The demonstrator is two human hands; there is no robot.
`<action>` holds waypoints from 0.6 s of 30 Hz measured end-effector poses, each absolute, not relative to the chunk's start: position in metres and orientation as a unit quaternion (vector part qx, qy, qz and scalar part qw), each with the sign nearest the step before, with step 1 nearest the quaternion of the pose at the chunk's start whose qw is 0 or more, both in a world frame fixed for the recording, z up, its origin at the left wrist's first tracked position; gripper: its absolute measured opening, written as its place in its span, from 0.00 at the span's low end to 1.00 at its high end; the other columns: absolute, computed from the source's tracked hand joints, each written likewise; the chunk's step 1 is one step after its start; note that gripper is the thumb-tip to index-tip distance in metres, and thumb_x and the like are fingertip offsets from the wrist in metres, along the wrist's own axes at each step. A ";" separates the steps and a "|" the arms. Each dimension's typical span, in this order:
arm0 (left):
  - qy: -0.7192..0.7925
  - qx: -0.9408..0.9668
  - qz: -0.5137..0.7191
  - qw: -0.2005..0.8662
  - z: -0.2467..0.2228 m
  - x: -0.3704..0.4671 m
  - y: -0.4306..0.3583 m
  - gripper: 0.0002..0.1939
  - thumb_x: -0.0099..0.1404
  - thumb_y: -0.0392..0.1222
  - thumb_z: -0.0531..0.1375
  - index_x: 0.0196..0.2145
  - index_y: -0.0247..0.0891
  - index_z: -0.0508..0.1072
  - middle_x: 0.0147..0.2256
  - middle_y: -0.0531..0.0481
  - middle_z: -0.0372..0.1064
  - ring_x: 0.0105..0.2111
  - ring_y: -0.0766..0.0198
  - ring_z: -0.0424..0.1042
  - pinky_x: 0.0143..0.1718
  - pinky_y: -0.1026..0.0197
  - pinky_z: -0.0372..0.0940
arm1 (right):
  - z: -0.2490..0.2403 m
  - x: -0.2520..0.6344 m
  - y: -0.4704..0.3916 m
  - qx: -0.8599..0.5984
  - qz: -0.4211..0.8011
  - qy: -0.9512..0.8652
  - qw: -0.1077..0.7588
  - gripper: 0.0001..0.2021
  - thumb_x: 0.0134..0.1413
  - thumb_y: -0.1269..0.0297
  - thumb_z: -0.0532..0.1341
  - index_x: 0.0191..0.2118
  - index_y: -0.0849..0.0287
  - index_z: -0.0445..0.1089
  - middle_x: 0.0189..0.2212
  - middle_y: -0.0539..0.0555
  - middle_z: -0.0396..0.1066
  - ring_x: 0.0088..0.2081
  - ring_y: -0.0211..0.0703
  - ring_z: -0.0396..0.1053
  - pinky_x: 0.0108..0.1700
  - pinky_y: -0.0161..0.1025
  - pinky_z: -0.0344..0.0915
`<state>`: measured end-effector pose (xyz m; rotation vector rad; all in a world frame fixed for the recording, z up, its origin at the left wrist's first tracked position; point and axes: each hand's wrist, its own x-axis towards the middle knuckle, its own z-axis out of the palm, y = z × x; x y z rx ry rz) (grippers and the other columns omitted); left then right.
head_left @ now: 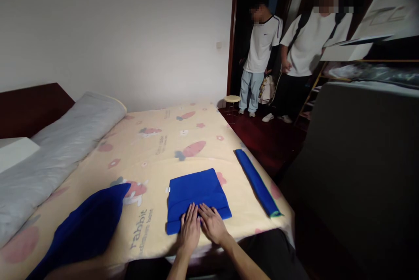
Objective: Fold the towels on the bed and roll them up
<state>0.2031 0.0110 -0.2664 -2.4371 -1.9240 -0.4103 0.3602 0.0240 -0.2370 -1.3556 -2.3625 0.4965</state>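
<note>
A blue cloth [196, 186] lies folded into a rough square near the front edge of the bed, with a small white tag on its left side. Its near edge is turned over in a band. My left hand [190, 226] rests flat on that band, fingers stretched forward. Beside it, almost touching, my right hand [212, 224] presses down with its fingers extended too. To the right is a rolled blue cloth [257, 181] with a green edge. A loose, crumpled blue cloth [94, 216] spreads out at the left.
The bed has a yellow patterned sheet [153, 162]. A grey bolster-like bundle [75, 140] lies along its left side by a dark headboard [32, 107]. Two people stand beyond, near a doorway and a round stool [232, 98]. A dark panel [353, 153] rises at right.
</note>
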 end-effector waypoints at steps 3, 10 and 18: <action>-0.638 -0.760 -0.121 0.021 -0.267 0.183 0.009 0.25 0.71 0.48 0.44 0.64 0.43 0.57 0.64 0.47 0.57 0.63 0.60 0.57 0.59 0.51 0.58 | -0.242 0.376 0.031 -0.523 0.164 -0.815 0.188 0.24 0.67 0.57 0.45 0.63 0.57 0.60 0.64 0.59 0.57 0.65 0.51 0.53 0.64 0.53 0.50; -0.694 -0.696 -0.154 0.098 -0.267 0.133 0.004 0.25 0.71 0.50 0.44 0.61 0.45 0.61 0.62 0.45 0.61 0.61 0.54 0.61 0.59 0.43 0.55 | -0.260 0.447 0.046 -0.644 0.085 -0.736 0.192 0.24 0.68 0.54 0.45 0.62 0.57 0.61 0.64 0.59 0.57 0.66 0.53 0.52 0.61 0.57 0.52; -0.617 -0.763 -0.186 0.049 -0.261 0.189 0.011 0.24 0.72 0.40 0.42 0.63 0.44 0.57 0.62 0.47 0.61 0.62 0.62 0.59 0.58 0.54 0.58 | -0.243 0.395 0.034 -0.543 0.136 -0.804 0.200 0.24 0.68 0.61 0.42 0.64 0.57 0.59 0.66 0.58 0.54 0.66 0.49 0.50 0.63 0.54 0.50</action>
